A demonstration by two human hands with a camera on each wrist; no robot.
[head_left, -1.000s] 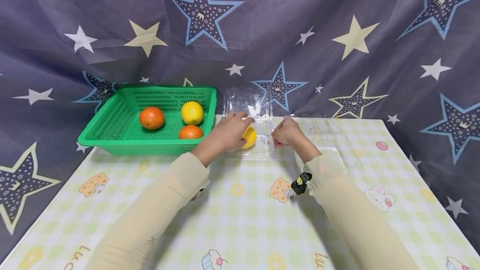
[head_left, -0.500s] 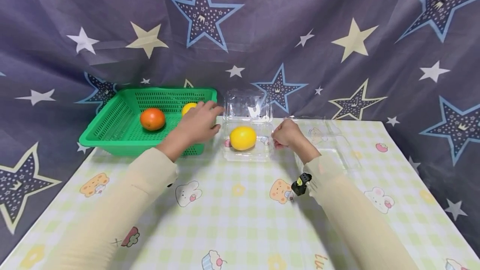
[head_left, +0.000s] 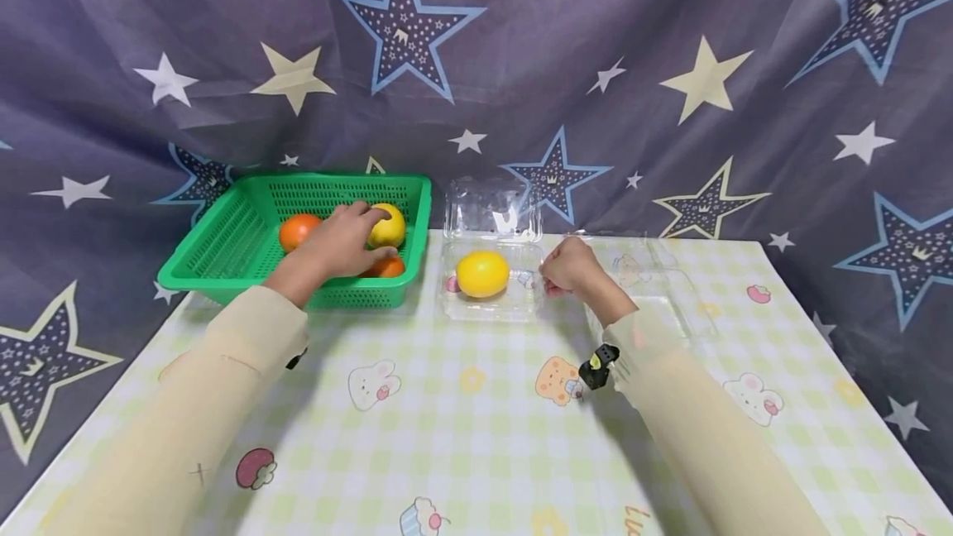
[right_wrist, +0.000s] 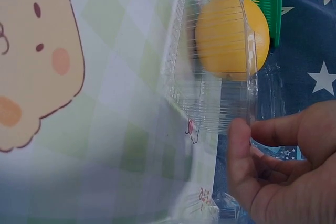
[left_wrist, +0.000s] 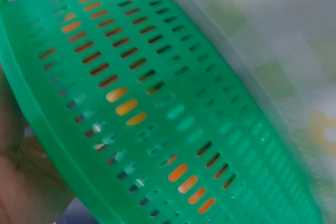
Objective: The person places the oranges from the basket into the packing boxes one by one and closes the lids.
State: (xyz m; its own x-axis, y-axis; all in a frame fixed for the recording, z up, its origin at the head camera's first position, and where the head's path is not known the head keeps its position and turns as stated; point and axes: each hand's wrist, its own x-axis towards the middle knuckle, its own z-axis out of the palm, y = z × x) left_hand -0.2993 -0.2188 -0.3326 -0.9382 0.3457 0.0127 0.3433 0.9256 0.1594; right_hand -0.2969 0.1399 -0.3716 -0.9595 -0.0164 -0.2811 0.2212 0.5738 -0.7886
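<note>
In the head view my left hand [head_left: 335, 245] reaches over the green basket [head_left: 212, 282], its thumb and fingers spread beside a yellow fruit [head_left: 390, 227]. An orange-red fruit [head_left: 387, 268] lies under the thumb, and another orange-red fruit [head_left: 298, 231] is behind the hand. A clear plastic clamshell box [head_left: 491, 312], lid standing up, contains a lemon-yellow fruit [head_left: 482, 274]. My right hand [head_left: 572, 265] pinches the right rim of this box between thumb and forefinger, as the right wrist view shows. The basket's slotted wall [left_wrist: 173, 98] hides most of the left hand's work in its wrist view.
To the right of the right hand another clear plastic box [head_left: 655, 296] lies on the checked tablecloth [head_left: 476, 420]. A star-patterned curtain [head_left: 596, 40] hangs right behind the table. The basket stands at the back left.
My left hand has let go of the yellow fruit in the clear box and moved left, over the basket. The right hand has stayed at the box rim.
</note>
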